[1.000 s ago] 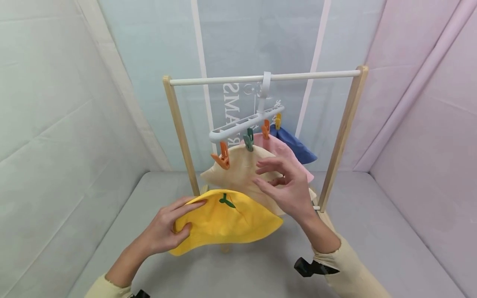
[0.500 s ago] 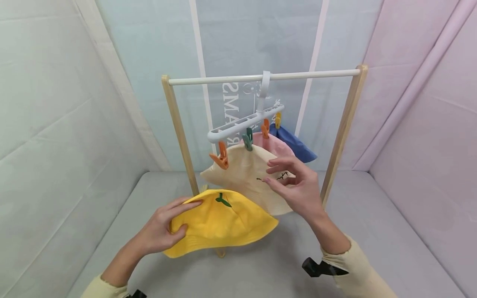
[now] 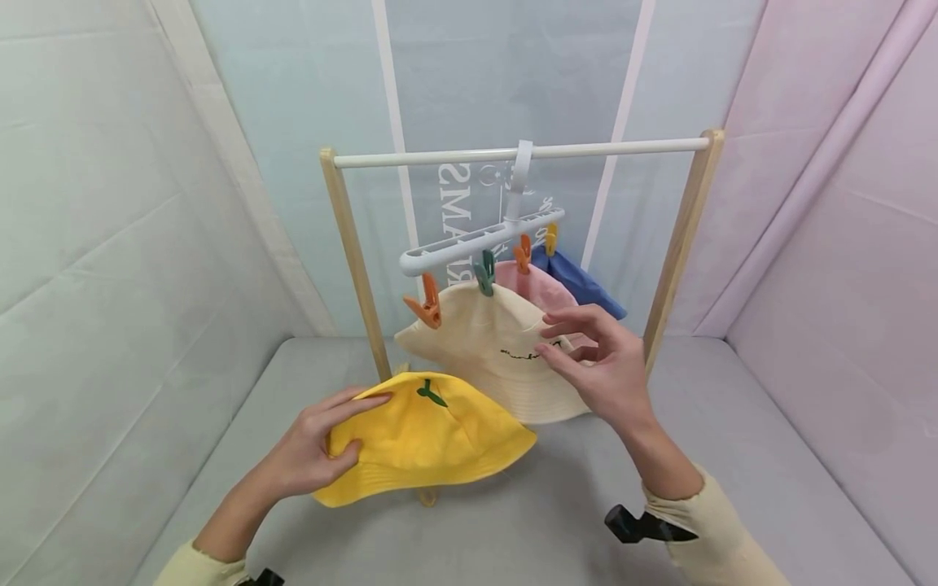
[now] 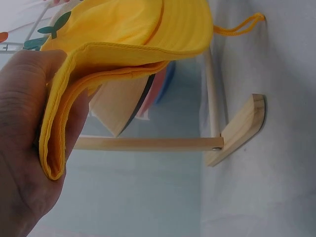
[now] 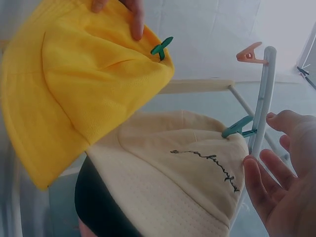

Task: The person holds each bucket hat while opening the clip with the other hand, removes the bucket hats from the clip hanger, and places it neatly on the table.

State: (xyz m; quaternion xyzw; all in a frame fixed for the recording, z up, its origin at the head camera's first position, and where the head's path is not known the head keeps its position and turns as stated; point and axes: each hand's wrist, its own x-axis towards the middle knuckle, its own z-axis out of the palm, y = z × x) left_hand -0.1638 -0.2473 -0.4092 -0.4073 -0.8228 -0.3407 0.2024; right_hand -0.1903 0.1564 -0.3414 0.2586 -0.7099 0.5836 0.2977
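My left hand (image 3: 311, 452) grips a yellow bucket hat (image 3: 432, 443) by its left side, thumb in front. A green sprout (image 3: 431, 393) decorates the hat's crown, and a yellow cord loop (image 4: 242, 25) dangles below. In the left wrist view the folded brim passes between thumb and fingers. My right hand (image 3: 604, 362) holds nothing; its loosely bent fingers hover in front of a cream bucket hat (image 3: 476, 338) with dark stitched lettering. A green clothespin (image 3: 485, 273) clips that hat to a white hanger (image 3: 469, 248). Nearest me on the hanger, an orange clothespin (image 3: 425, 303) carries nothing.
The hanger hooks over the white bar (image 3: 608, 149) of a wooden-legged rack (image 3: 677, 252). Farther back hang a pink hat (image 3: 538, 285) on an orange clothespin and a blue hat (image 3: 575, 281) on a yellow one. Fabric walls (image 3: 110, 203) surround the grey surface (image 3: 733, 456).
My right hand has moved right, uncovering the cream hat's lettering. The yellow hat has shifted slightly left with my left hand. The hanger has turned a little, its near end swinging left.
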